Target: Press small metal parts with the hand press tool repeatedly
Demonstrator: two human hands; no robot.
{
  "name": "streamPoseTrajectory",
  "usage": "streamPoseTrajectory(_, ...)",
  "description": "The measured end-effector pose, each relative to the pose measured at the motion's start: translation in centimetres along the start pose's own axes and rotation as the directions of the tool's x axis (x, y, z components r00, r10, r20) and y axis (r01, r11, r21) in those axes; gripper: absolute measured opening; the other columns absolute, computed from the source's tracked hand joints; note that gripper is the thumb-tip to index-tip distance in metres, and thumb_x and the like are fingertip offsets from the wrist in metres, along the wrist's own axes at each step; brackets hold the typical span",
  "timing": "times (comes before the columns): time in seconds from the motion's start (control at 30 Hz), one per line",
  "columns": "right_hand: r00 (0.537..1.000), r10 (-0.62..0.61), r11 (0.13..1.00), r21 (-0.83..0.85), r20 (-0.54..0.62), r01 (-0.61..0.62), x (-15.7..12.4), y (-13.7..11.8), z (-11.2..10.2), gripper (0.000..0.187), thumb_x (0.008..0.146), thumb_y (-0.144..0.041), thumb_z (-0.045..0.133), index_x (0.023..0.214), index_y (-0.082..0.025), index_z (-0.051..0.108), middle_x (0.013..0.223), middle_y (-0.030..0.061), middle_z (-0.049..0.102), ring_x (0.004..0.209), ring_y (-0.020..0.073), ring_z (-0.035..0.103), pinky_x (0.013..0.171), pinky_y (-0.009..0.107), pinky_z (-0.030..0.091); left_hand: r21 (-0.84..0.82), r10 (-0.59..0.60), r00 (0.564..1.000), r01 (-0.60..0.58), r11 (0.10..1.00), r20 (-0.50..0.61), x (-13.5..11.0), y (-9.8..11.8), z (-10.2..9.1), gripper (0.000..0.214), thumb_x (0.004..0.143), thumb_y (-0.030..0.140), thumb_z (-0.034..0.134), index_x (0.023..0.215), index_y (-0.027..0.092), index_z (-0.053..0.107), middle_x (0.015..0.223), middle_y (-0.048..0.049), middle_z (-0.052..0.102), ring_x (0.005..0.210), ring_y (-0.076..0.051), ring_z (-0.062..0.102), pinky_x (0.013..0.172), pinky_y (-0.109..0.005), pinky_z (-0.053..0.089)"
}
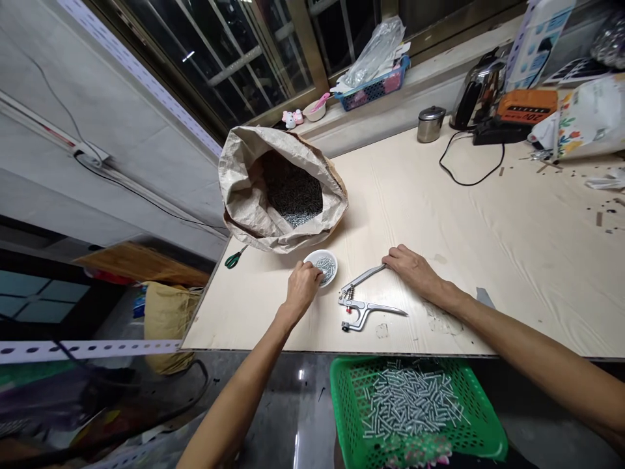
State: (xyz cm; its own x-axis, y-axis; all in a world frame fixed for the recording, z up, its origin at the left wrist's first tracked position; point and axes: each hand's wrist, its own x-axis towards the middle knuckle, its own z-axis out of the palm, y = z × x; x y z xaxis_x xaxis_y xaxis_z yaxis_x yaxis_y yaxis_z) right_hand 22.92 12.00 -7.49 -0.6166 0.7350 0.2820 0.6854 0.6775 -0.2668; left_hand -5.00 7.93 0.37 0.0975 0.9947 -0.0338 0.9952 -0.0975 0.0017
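Note:
My left hand [305, 284] is at the near left side of a small white bowl [334, 268], fingers drawn together and their tips over its inside. Small silvery metal pieces [324, 264] fill the bowl; what the fingers hold is hidden. My right hand [413, 266] is closed on the end of the upper handle of metal snap pliers [361, 306]. The pliers lie on the table with their handles spread and a spring between them. Behind the bowl stands an open woven sack [239, 189] holding many dark and silvery small pieces.
Below the table's front edge is a green basket [488, 417] of metal screw-like pieces. Green-handled scissors [234, 259] lie by the left edge of the wooden table [439, 215]. A lidded metal canister [430, 125], a kettle [478, 88] and an orange-black device [527, 107] stand at the back right.

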Motion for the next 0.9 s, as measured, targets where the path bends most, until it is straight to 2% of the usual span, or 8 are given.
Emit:
streamPoseTrajectory(0.13,1.0,-0.006,1.0,0.014,-0.012,0.006,0.0,0.2,0.2,0.024,0.087,-0.001,0.043,0.085,-0.018,0.06,0.083,0.0057,0.055,0.083,0.0199,0.047,0.064,0.029,0.036,0.079,-0.02,0.997,0.014,0.997,0.073,1.3,0.4,1.0,0.028,0.088,0.022,0.049,0.075,0.017,0.074,0.086,-0.0127,0.066,0.092,-0.026,0.056,0.074,-0.033,0.048)
streamPoseTrajectory(0.27,1.0,-0.013,1.0,0.026,-0.017,0.014,0.0,0.3,0.3,0.025,0.088,-0.001,0.041,0.085,-0.018,0.059,0.084,0.0057,0.055,0.082,0.0194,0.046,0.063,0.028,0.035,0.069,-0.11,0.985,0.102,0.992,0.13,2.3,0.8,1.0,0.022,0.085,0.021,0.053,0.078,0.015,0.074,0.093,-0.0131,0.068,0.096,-0.025,0.059,0.074,-0.03,0.047)
streamPoseTrajectory(0.37,1.0,-0.006,1.0,0.027,-0.013,0.006,0.1,0.2,0.2,0.026,0.088,0.0,0.04,0.085,-0.017,0.06,0.083,0.0056,0.054,0.082,0.0191,0.045,0.063,0.028,0.034,0.016,-0.18,0.958,0.181,0.983,0.221,3.1,0.6,0.7,0.017,0.08,0.02,0.057,0.08,0.016,0.073,0.09,-0.0088,0.07,0.086,-0.02,0.062,0.068,-0.025,0.044)
streamPoseTrajectory(0.43,1.0,0.0,1.0,0.024,-0.005,0.0,0.2,0.1,0.0,0.027,0.088,0.001,0.04,0.085,-0.017,0.06,0.083,0.0056,0.054,0.082,0.0191,0.045,0.063,0.028,0.034,-0.042,-0.173,0.949,0.191,0.981,0.263,3.4,0.2,0.6,0.015,0.078,0.02,0.058,0.079,0.017,0.072,0.084,-0.006,0.071,0.079,-0.018,0.062,0.066,-0.024,0.042)
streamPoseTrajectory(0.67,1.0,0.008,1.0,0.016,0.009,-0.008,0.3,-0.1,-0.4,0.026,0.089,-0.002,0.04,0.084,-0.017,0.061,0.084,0.0063,0.056,0.083,0.0197,0.047,0.063,0.029,0.037,-0.16,-0.16,0.958,0.201,0.966,0.238,3.2,-0.3,0.8,0.015,0.079,0.018,0.056,0.076,0.014,0.07,0.077,-0.0051,0.071,0.072,-0.016,0.062,0.065,-0.023,0.041)
streamPoseTrajectory(0.8,1.0,-0.001,1.0,0.013,-0.004,0.001,0.2,0.0,-0.2,0.024,0.089,-0.002,0.042,0.084,-0.017,0.06,0.084,0.006,0.056,0.084,0.0195,0.047,0.065,0.029,0.038,-0.113,-0.158,0.956,0.19,0.975,0.246,2.9,0.4,0.7,0.016,0.082,0.021,0.057,0.079,0.015,0.071,0.087,-0.0071,0.072,0.079,-0.017,0.064,0.068,-0.024,0.041)
streamPoseTrajectory(0.9,1.0,-0.001,1.0,0.006,-0.005,0.001,0.2,0.0,-0.1,0.024,0.09,-0.002,0.042,0.085,-0.018,0.06,0.085,0.0054,0.055,0.083,0.019,0.046,0.065,0.028,0.037,-0.061,-0.19,0.952,0.21,0.976,0.241,2.9,0.9,0.6,0.016,0.08,0.017,0.056,0.078,0.014,0.072,0.091,-0.01,0.072,0.085,-0.02,0.064,0.07,-0.025,0.041)
